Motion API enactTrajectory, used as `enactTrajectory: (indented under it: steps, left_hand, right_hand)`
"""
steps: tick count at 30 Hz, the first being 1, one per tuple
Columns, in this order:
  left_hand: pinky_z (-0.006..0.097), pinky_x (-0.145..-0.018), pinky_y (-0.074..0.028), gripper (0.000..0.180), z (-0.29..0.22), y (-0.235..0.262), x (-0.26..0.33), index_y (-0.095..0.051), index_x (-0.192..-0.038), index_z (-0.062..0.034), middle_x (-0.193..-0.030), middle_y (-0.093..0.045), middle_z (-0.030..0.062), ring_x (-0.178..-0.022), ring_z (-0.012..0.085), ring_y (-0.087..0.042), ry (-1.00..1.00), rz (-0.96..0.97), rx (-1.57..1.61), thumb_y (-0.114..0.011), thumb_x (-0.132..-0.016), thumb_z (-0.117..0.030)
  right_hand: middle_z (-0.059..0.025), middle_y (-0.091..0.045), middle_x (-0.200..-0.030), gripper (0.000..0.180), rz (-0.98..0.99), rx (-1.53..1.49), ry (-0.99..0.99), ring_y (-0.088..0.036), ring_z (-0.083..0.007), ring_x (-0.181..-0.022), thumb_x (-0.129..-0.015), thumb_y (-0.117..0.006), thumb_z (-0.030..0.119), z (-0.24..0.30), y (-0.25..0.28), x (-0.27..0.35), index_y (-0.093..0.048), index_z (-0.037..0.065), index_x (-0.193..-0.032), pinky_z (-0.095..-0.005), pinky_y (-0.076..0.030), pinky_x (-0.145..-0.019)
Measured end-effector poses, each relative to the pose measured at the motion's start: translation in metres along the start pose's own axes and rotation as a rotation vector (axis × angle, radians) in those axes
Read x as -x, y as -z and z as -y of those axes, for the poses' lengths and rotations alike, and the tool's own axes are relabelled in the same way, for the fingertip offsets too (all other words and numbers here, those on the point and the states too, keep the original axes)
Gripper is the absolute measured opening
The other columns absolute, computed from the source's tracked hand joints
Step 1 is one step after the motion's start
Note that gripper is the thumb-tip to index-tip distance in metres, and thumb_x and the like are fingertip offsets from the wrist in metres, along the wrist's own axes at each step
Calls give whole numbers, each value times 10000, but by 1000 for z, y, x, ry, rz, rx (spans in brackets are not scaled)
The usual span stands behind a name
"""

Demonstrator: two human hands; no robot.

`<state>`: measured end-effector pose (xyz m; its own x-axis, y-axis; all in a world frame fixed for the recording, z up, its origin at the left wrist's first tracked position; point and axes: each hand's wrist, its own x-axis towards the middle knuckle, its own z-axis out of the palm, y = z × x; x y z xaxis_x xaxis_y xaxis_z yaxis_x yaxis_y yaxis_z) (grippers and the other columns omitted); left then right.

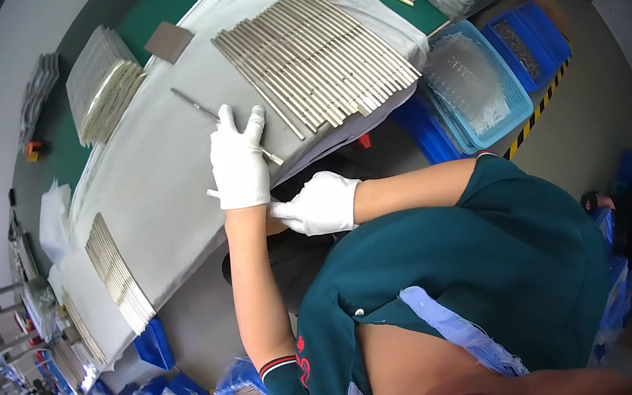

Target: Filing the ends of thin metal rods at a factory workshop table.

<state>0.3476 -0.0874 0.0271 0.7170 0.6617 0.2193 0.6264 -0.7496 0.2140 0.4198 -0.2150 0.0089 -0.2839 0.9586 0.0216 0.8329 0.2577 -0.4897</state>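
Bins (481, 105) of blue plastic hold clear bagged parts (470, 83) beside the table (160, 179).

We see the cloth-covered table (161, 187) running from eleven to five o'clock. On it, the big row of metal strips (316, 56) lies at one o'clock from our left hand (239, 164). The stack of sheets (102, 86) lies at ten o'clock, a smaller strip row (118, 274) at eight. Our right hand (321, 203) is just beside the left wrist, at four o'clock. A bin (479, 90) stands at three o'clock.

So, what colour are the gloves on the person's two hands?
White. Both gloves, on the left hand and the right hand, show best in the head view.
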Motion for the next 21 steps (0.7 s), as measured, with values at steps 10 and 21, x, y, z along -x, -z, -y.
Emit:
enactTrajectory:
  steps: [10, 21]
  left_hand:
    - [447, -951, -370, 556, 139, 52, 52, -429, -1282, -63, -1321, -388, 226, -1183, 362, -421, 395, -111, -570, -545, -851, -396]
    - [411, -981, -330, 413, 187, 49, 99, -572, -1131, -44, -1206, -517, 194, -1141, 348, -456, 669, -50, -304, -424, -898, -351]
  right_hand:
    - [-57, -511, -470, 491, -145, -43, 72, -507, -234, -372, -856, -475, 261, -17, 1, 2, -369, 204, -1332, -354, -390, -363]
    - [-74, -542, -491, 460, -526, 80, 119, -540, -256, -408, -832, -484, 209, -10, 56, -18, -429, 184, -1288, -378, -425, -396]
